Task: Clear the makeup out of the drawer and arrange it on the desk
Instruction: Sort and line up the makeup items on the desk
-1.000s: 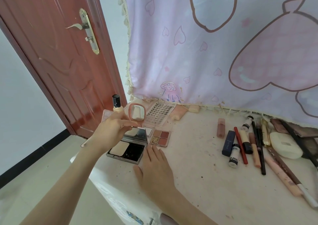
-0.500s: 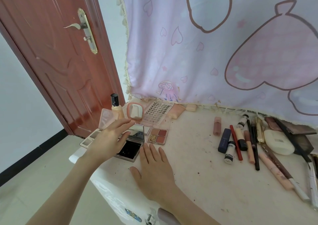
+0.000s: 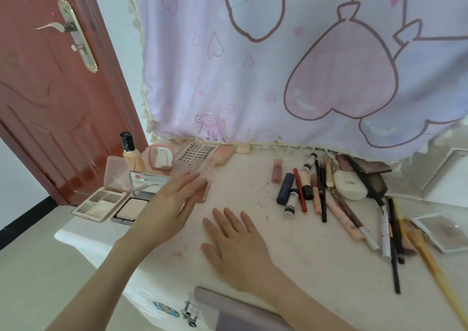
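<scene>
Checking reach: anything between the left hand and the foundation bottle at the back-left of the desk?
Yes. The open compact's raised mirror lid stands between the left hand and the foundation bottle; the pink mirror sits just right of the bottle.

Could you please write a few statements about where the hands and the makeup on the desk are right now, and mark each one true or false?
1. The right hand lies flat on the desk. True.
2. The left hand grips the foundation bottle. False: its fingers are spread and hold nothing; the bottle stands apart, behind the palettes.
3. The powder compact is closed. False: its mirrored lid stands open.
4. The red pencil lies among the tubes right of both hands. True.
</scene>
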`<state>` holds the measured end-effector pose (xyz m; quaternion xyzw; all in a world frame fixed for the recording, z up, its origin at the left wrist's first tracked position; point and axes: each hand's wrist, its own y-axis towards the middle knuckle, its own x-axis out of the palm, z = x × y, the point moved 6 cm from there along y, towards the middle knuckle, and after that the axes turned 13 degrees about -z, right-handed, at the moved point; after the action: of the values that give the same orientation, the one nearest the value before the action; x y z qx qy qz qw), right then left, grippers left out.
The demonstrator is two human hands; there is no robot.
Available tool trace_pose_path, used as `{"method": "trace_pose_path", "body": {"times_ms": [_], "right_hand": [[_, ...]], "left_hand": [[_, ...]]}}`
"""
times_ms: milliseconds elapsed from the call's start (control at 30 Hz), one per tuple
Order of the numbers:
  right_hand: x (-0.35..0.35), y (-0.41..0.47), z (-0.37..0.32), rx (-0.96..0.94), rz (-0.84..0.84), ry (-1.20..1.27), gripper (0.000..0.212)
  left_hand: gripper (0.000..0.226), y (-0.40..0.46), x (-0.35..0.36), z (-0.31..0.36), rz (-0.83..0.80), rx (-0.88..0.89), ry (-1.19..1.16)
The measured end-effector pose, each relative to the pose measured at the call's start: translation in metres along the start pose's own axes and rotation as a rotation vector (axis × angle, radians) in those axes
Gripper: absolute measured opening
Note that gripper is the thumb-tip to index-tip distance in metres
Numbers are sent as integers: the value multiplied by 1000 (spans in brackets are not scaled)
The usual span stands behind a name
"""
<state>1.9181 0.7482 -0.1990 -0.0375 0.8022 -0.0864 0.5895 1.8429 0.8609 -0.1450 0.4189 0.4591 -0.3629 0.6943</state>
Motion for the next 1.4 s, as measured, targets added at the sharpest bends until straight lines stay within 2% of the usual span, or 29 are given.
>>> {"method": "trace_pose_path", "body": {"times_ms": [100, 233, 333, 467, 567, 633, 667, 767, 833, 1067, 1100, 1167, 1267, 1367, 1400], "right_hand": [[0, -34, 27, 45, -18, -14, 87], [-5, -86, 54, 121, 61, -124, 72], [-3, -121, 76, 121, 60, 6, 64], [-33, -163, 112, 214, 377, 219, 58], [-62, -191, 157, 352, 648, 162, 34], [-81, -205, 188, 466, 723, 144, 29], [-86, -210, 204, 561, 692, 159, 33], [-77, -219, 248, 898, 430, 244, 55], [-69, -221, 262, 965, 314, 287, 63], [-75, -216, 272, 975, 149, 246, 70], [-78, -216, 269, 985, 195, 246, 70], [-89, -219, 258, 975, 429, 285, 66], [-102, -217, 227, 789, 765, 573, 55], [-107, -189, 183, 419, 789, 1121, 10], [-104, -175, 171, 279, 743, 1340, 10]], "left_hand": [[49, 13, 31, 38, -53, 37, -42], [59, 28, 68, 86, -119, 19, -128], [62, 42, 89, 100, -216, -92, -94], [53, 59, 101, 99, -371, -223, 62], [55, 67, 104, 100, -407, -245, 81], [55, 68, 105, 99, -415, -259, 87], [55, 68, 105, 98, -416, -264, 88], [55, 67, 104, 98, -407, -264, 84], [55, 67, 104, 98, -399, -265, 72], [54, 66, 102, 98, -365, -255, 34], [54, 66, 101, 98, -357, -250, 26], [53, 65, 99, 99, -337, -242, 7], [51, 63, 96, 99, -285, -255, -16], [45, 63, 81, 102, -68, -186, -182], [42, 61, 73, 104, 5, -142, -282]]}}
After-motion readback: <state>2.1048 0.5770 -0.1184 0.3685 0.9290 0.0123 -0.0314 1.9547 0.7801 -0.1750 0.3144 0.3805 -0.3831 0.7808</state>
